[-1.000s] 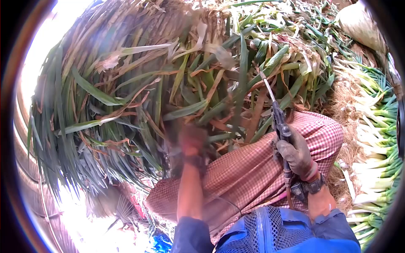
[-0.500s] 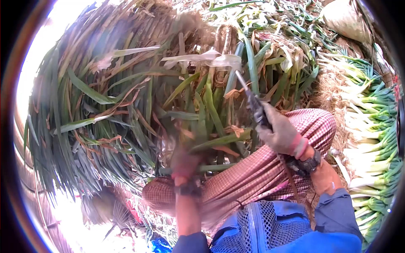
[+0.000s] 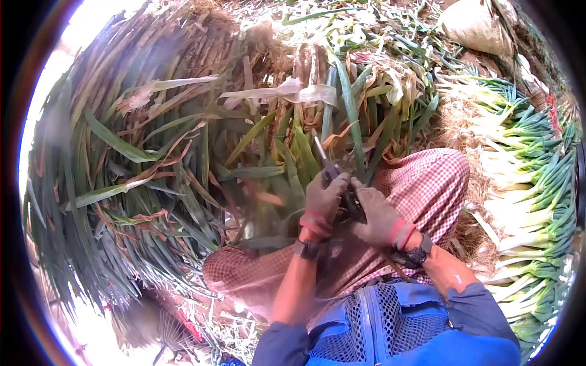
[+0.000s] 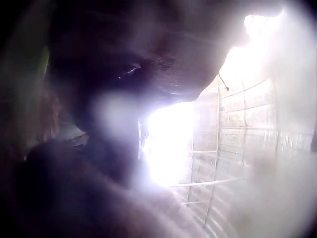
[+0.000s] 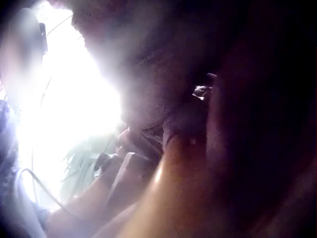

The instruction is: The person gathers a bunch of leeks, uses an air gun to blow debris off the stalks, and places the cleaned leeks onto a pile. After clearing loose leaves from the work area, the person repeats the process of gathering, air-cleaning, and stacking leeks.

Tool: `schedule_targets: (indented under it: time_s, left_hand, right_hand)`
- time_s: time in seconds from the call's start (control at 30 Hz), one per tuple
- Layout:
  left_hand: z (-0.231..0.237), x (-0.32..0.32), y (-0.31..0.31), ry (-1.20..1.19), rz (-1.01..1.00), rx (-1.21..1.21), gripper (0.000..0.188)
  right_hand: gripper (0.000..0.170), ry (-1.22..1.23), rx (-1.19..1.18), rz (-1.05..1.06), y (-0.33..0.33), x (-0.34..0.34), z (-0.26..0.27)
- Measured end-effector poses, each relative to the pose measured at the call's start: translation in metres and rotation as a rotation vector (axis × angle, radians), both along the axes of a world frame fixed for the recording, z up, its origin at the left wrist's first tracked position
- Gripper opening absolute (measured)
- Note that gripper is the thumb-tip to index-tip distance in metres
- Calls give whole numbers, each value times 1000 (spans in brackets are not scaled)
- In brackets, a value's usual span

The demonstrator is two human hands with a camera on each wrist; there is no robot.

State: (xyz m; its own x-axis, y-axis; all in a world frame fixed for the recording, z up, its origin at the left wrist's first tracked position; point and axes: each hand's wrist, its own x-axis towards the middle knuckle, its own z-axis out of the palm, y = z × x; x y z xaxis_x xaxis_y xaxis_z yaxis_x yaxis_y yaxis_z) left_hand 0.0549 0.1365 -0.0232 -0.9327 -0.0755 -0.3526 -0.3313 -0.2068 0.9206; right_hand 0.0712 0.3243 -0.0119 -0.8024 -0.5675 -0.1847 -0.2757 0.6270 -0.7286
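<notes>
In the head view, both gloved hands meet over the person's lap at a dark air blow gun [image 3: 352,206] with a thin metal nozzle [image 3: 319,147]. The left hand [image 3: 322,200] grips its front part just behind the nozzle. Around the rear body, the right hand [image 3: 377,215] is wrapped, its fingers close to the left ones. The nozzle points up and away over a heap of untrimmed green onions [image 3: 152,152]. Both wrist views are dark and glaring; a tan tube [image 5: 166,198] runs below the glove in the right one.
Trimmed green onions [image 3: 522,201] lie in a long row on the right, roots inward. Checkered cloth [image 3: 427,183] covers the bent legs. A pale sack [image 3: 476,27] stands at the top right. Loose leaves [image 3: 390,91] and a white strip [image 3: 314,94] lie beyond the hands.
The left hand has come from the onion heap to the right and onto the air blow gun. The right hand has brought the air blow gun left and lower. The head view has shifted slightly.
</notes>
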Motion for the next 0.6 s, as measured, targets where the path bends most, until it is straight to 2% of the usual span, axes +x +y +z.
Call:
schedule_targets:
  time_s: [0.03,0.1,0.13,0.17,0.2,0.23,0.27,0.3,0.33,0.37,0.4,0.43,0.47,0.5,0.53,0.57,0.6]
  left_hand:
    - [-2,-6,-1,3,-1,8,25]
    - [0,-17,-2,-90,61,225,29]
    - [-12,-26,-3,56,164,269,40]
    - [-25,-33,-6,60,160,277,40]
    - [-27,-40,-10,90,184,-7,41]
    - [-32,-47,-12,119,202,-291,42]
    - [-74,-57,-17,229,194,-565,55]
    - [-66,-64,-14,230,194,-559,55]
    - [-52,-69,-11,118,30,-862,66]
    - [-38,-77,-8,3,-141,-1161,79]
    - [-37,-84,-4,-71,-233,-1238,81]
    - [-37,-91,-2,-69,-242,-1239,81]
    - [-36,-99,1,-153,-310,-1280,76]
    - [-40,-106,4,-238,-375,-1319,72]
    - [-47,-110,8,-185,-343,-1367,53]
    - [-53,-112,11,-187,-348,-1365,53]
    - [-57,-114,15,-131,-355,-1330,45]
  right_hand:
    - [102,-30,-11,-62,0,-4,-1]
    - [96,-45,-54,-116,3,-17,0]
    - [94,-29,-39,-125,6,-22,2]
    - [92,-12,-24,-135,8,-26,6]
    - [90,-69,17,-58,11,-26,18]
    - [90,-70,25,-68,12,-28,23]
    - [90,-90,88,-156,13,-34,26]
    - [90,-113,150,-241,12,-40,31]
    - [90,-176,210,-339,11,-54,40]
    - [90,-174,210,-341,13,-56,39]
    - [90,-128,203,-262,18,-56,37]
    - [91,-83,196,-184,22,-55,34]
    - [92,-53,221,-170,25,-52,23]
    - [92,-52,224,-175,28,-52,23]
    - [93,-60,225,-266,30,-53,23]
    - [93,-70,225,-355,32,-53,22]
    - [95,-146,233,-356,33,-54,31]
